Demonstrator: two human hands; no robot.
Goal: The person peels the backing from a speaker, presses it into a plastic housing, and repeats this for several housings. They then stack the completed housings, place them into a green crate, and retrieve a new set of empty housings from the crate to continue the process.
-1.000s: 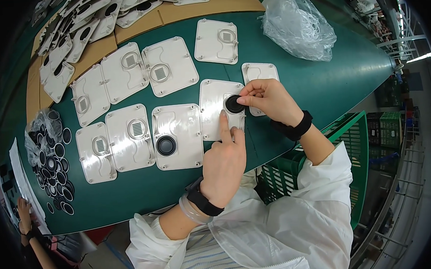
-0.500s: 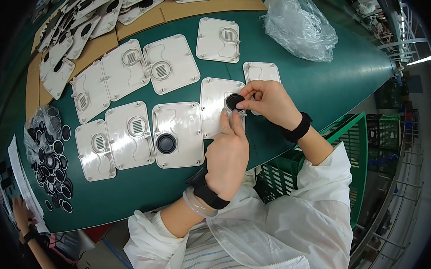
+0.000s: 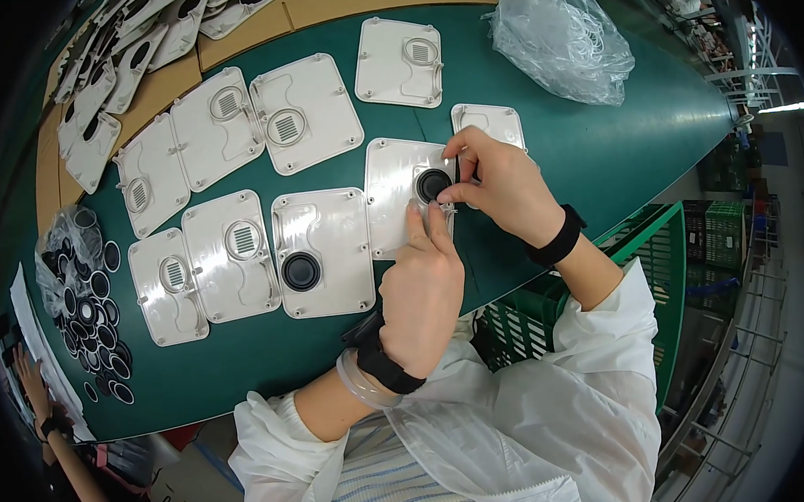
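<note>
A black round cap (image 3: 432, 186) sits in the round seat of an off-white plastic panel (image 3: 389, 215) in front of me. My left hand (image 3: 422, 291) rests at the panel, two fingers stretched out with their tips at the cap's lower edge. At the cap's right side is the thumb of my right hand (image 3: 503, 187). Its fingers are bent, and a thin dark piece (image 3: 458, 169) shows edge-on between them; its kind is unclear. Just left lies another panel (image 3: 337, 227) with a black round cap (image 3: 300, 272) in its seat. A smaller-looking panel (image 3: 486, 117) is partly hidden behind my right hand.
Several more panels (image 3: 312, 101) with slotted round vents lie in rows. Black rings (image 3: 102, 335) are heaped at the left beside a clear bag (image 3: 69, 237). Stacked panels (image 3: 172, 36) lie on cardboard (image 3: 335, 9). A plastic bag (image 3: 559, 38), a green crate (image 3: 668, 301) and another person's hand (image 3: 32, 384) are around.
The black cap now lies flatter in the panel's seat, and my right fingers have lifted off its top, leaving the thumb at its edge. The view has shifted slightly.
</note>
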